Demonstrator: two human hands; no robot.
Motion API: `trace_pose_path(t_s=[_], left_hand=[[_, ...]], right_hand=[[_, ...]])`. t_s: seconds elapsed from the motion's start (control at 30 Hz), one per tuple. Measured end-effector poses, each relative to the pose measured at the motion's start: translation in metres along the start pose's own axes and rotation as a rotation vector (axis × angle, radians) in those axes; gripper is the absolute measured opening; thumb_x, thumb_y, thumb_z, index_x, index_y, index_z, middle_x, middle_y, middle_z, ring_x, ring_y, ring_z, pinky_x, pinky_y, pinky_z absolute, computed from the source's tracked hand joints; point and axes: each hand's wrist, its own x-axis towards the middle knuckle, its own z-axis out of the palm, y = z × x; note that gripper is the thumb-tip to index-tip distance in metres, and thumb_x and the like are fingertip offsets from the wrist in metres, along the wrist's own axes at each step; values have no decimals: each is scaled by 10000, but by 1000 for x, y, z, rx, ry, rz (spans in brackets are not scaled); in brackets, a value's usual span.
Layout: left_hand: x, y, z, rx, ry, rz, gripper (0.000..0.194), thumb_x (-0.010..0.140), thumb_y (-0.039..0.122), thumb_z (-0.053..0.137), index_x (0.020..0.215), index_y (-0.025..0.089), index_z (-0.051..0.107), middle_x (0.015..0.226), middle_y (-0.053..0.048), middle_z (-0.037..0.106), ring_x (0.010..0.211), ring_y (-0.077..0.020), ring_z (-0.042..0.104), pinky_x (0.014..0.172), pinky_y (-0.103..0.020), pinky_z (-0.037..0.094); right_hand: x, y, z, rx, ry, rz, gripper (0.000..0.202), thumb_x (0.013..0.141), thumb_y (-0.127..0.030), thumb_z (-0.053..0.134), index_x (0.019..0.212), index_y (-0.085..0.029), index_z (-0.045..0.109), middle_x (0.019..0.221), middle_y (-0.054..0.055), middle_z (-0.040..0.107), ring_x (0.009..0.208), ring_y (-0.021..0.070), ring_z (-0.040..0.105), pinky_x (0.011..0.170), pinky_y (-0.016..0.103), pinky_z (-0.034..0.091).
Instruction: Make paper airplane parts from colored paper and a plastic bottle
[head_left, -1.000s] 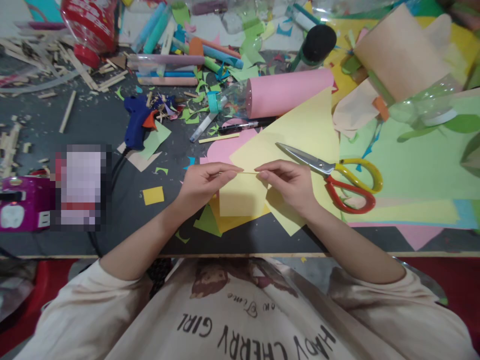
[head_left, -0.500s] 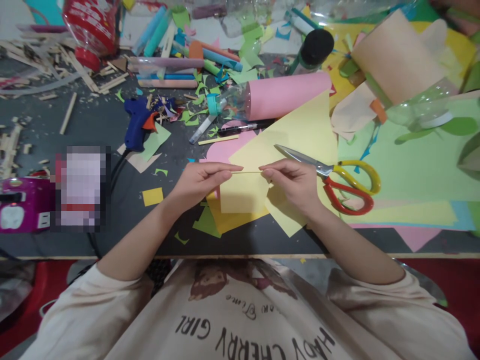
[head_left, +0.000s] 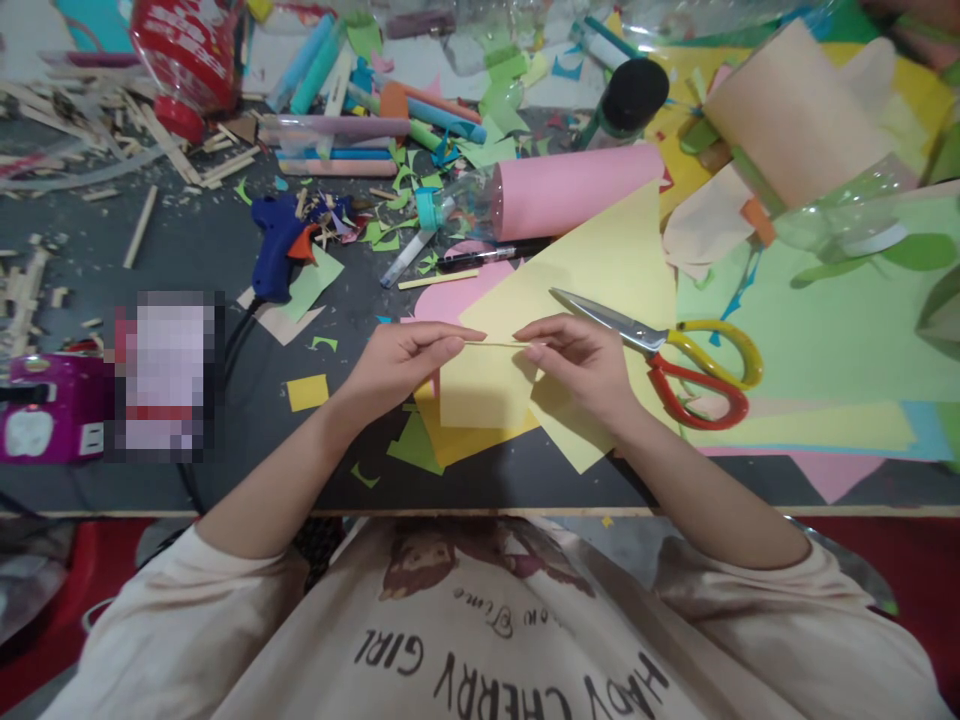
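Between my two hands stretches a thin strip of yellow paper (head_left: pixel 495 345), seen almost edge-on. My left hand (head_left: pixel 409 360) pinches its left end with thumb and fingers. At the right end, my right hand (head_left: pixel 581 365) pinches it the same way. Pale yellow paper (head_left: pixel 487 400) lies beneath the hands, and I cannot tell whether the strip is joined to it. Just right of my right hand rest scissors (head_left: pixel 652 340) with one yellow and one red handle, blades partly on a large yellow sheet (head_left: pixel 600 255).
Beyond the hands lie a pink-wrapped bottle (head_left: pixel 577 190), a black pen (head_left: pixel 491 255) and paper scraps. A blue glue gun (head_left: pixel 277 250) sits to the left, its cord running toward the table edge. Green sheets (head_left: pixel 847 330) spread at right; a purple box (head_left: pixel 52 410) stands far left.
My right hand has shifted very slightly left and its fingers have moved a little on the strip. My left hand stays nearly still.
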Motion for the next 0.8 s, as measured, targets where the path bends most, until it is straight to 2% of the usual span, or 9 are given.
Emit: trace_pose_path(t_s=[0.13, 0.2, 0.3, 0.4, 0.8], left_hand=[[-1, 0, 4, 27, -35, 3, 330, 855, 440, 580, 980, 215, 787, 836, -35, 774, 566, -113, 617, 499, -198, 442], [-2, 0, 5, 3, -51, 13, 333, 838, 455, 601, 969, 213, 789, 877, -45, 778, 667, -143, 670, 545, -202, 472], [-1, 1, 8, -37, -71, 20, 307, 818, 436, 634, 950, 209, 791, 971, -53, 780, 869, -184, 709, 702, -213, 523], [0, 1, 10, -37, -88, 10, 304, 840, 434, 609, 936, 212, 794, 982, -48, 781, 902, -187, 713, 755, -215, 529], [-1, 2, 7, 3, -128, 11, 338, 868, 430, 556, 895, 197, 799, 904, -26, 782, 817, -165, 695, 655, -196, 503]], right_hand=[[0, 1, 4, 20, -14, 19, 315, 681, -517, 785, 691, -207, 731, 638, 5, 695, 529, 107, 536, 487, 254, 423], [-1, 2, 5, 31, -20, 21, 289, 690, -487, 785, 676, -203, 733, 628, 8, 694, 536, 110, 537, 497, 257, 422], [-3, 3, 7, 47, -36, 20, 258, 698, -457, 785, 688, -202, 743, 634, 12, 702, 539, 112, 545, 497, 257, 424], [-4, 3, 7, 46, -37, 18, 258, 696, -456, 787, 679, -202, 745, 611, 12, 694, 526, 111, 537, 485, 253, 416], [-2, 2, 4, 18, -77, -2, 250, 696, -453, 784, 660, -208, 747, 610, 15, 703, 524, 114, 547, 488, 255, 418]])
